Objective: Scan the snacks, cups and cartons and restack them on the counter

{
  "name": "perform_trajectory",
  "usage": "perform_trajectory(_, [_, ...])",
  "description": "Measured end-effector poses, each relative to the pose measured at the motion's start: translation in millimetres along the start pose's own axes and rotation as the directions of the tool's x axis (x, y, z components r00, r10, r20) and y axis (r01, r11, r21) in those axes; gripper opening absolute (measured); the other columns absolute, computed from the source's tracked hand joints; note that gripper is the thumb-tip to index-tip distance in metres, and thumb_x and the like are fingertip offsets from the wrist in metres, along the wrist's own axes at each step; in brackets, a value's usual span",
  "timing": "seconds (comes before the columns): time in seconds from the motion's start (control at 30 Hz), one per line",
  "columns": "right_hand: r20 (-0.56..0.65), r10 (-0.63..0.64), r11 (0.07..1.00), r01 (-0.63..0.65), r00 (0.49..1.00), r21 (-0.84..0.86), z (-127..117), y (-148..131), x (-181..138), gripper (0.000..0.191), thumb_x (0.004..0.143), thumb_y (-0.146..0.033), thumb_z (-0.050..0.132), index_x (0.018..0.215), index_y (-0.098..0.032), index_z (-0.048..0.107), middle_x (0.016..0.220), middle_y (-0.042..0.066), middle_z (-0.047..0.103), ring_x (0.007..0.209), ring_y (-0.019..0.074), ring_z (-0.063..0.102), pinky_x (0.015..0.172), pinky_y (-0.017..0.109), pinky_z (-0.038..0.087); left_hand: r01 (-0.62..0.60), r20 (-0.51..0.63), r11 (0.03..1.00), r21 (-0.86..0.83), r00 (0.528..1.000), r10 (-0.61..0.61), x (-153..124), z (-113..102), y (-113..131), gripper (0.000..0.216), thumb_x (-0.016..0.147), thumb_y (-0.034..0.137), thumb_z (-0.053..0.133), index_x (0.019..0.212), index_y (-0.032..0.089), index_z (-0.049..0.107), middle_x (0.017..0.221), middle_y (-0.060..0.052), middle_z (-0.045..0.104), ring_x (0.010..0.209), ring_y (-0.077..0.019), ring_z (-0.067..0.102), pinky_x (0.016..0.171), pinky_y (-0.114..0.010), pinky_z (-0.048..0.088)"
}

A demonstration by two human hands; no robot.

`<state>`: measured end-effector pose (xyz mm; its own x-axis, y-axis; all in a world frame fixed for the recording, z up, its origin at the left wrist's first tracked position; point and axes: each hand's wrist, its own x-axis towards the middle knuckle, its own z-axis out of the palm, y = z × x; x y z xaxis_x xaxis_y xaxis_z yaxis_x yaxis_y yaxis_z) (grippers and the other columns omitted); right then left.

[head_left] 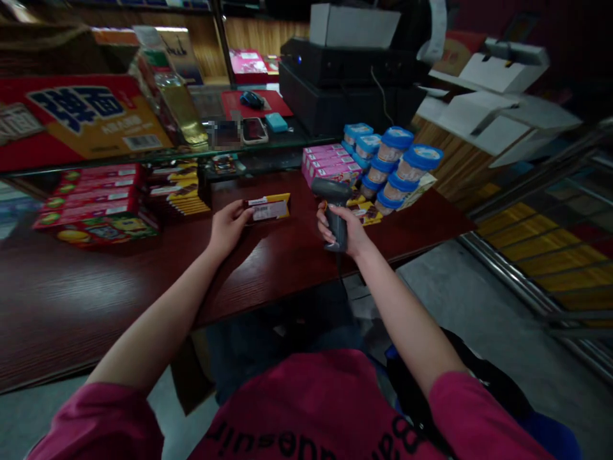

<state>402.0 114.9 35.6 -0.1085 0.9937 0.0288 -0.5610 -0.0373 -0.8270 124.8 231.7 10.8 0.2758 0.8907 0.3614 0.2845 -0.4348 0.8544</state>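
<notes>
Head view: you look partway through; finished count unclear.
Your left hand (pixel 228 227) pinches a flat yellow-and-brown wrapped packet (pixel 271 209) over the dark-red wooden counter (pixel 282 255); your right hand (pixel 353 227) curls round a grey plastic pistol-shaped scanner (pixel 340 231). Similar packets (pixel 189 203) lie both sides.

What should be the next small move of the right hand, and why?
I would probably tilt the scanner toward the packet, since the left hand holds the packet by one end, barcode-like print facing up, while the right hand grips the scanner apart from it.
</notes>
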Motion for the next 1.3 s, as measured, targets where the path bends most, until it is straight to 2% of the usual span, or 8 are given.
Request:
perform_trajectory(0.13, [0.128,0.144,0.989,-0.142,0.981,-0.031,29,26,43,0.026,0.084,-0.038,0.068,0.098,-0.018,0.057,0.07,-0.004,0.054,0.045,0.0082,0.043,0.033,0.018,0.03,0.254,0.012,0.892,-0.374,0.963,-0.269,-3,-29,-16,0.047,0.082,0.048,0.073,0.115,0.014,0.072,0.102,-0.007,0.078,0.084,-0.0193,0.073,0.076,-0.03,0.06])
perform_trajectory(0.23, [0.176,0.256,0.966,-0.246,0.951,-0.074,46,44,69,0.028,0.082,-0.039,0.07,0.094,-0.017,0.057,0.068,-0.004,0.055,0.045,0.0084,0.045,0.033,0.018,0.03,0.276,-0.028,0.837,-0.472,0.945,-0.327,-2,-32,-20,0.045,0.082,0.046,0.073,0.116,0.016,0.071,0.102,-0.006,0.078,0.083,-0.0181,0.073,0.074,-0.029,0.061])
perform_trajectory(0.4, [0.182,0.282,0.959,-0.275,0.942,-0.064,54,55,83,0.031,0.08,-0.042,0.072,0.092,-0.017,0.058,0.065,-0.004,0.054,0.043,0.0083,0.044,0.032,0.018,0.032,0.23,-0.125,0.833,-0.503,0.934,-0.333,1,-28,-24,0.036,0.085,0.039,0.07,0.114,0.017,0.072,0.104,-0.006,0.078,0.092,-0.0202,0.074,0.076,-0.029,0.062])
perform_trajectory(0.8, [0.183,0.298,0.953,-0.282,0.937,-0.111,56,57,77,0.029,0.081,-0.04,0.077,0.091,-0.018,0.061,0.066,-0.003,0.057,0.043,0.0088,0.046,0.031,0.019,0.037,0.248,-0.148,0.871,-0.424,0.93,-0.337,0,-27,-24,0.027,0.089,0.034,0.062,0.107,0.017,0.069,0.102,-0.005,0.073,0.091,-0.0187,0.071,0.078,-0.034,0.065])
perform_trajectory(0.9, [0.179,0.299,0.954,-0.29,0.937,-0.077,55,57,76,0.03,0.08,-0.039,0.077,0.092,-0.018,0.06,0.067,-0.003,0.058,0.044,0.0091,0.047,0.032,0.018,0.038,0.228,-0.194,0.924,-0.307,0.936,-0.295,-1,-26,-28,0.035,0.087,0.028,0.062,0.121,0.018,0.063,0.118,-0.008,0.072,0.103,-0.0209,0.071,0.084,-0.037,0.063])
perform_trajectory(1.07, [0.199,0.284,0.958,-0.287,0.938,-0.014,50,56,76,0.028,0.081,-0.04,0.075,0.092,-0.018,0.059,0.068,-0.003,0.055,0.045,0.0086,0.044,0.033,0.017,0.035,0.086,-0.245,0.99,0.116,0.968,-0.055,-6,-34,-24,0.04,0.085,0.017,0.067,0.125,0.018,0.064,0.121,-0.01,0.073,0.11,-0.0226,0.069,0.102,-0.039,0.055])
perform_trajectory(1.17, [0.199,0.265,0.96,-0.278,0.944,0.038,47,55,75,0.028,0.081,-0.04,0.074,0.092,-0.019,0.059,0.069,-0.003,0.054,0.043,0.0074,0.04,0.033,0.016,0.033,0.001,-0.122,0.916,0.402,0.991,0.053,-14,-50,-6,0.033,0.091,0.016,0.063,0.122,0.021,0.069,0.121,-0.008,0.074,0.11,-0.0234,0.07,0.101,-0.036,0.054])
perform_trajectory(1.3, [0.169,0.256,0.954,-0.277,0.952,0.116,44,53,76,0.024,0.082,-0.037,0.072,0.092,-0.019,0.058,0.07,-0.004,0.051,0.044,0.0071,0.037,0.033,0.016,0.032,-0.074,-0.059,0.7,0.711,0.985,0.164,-25,-78,21,0.03,0.099,0.015,0.05,0.115,0.025,0.072,0.12,-0.008,0.074,0.115,-0.0238,0.068,0.099,-0.034,0.053])
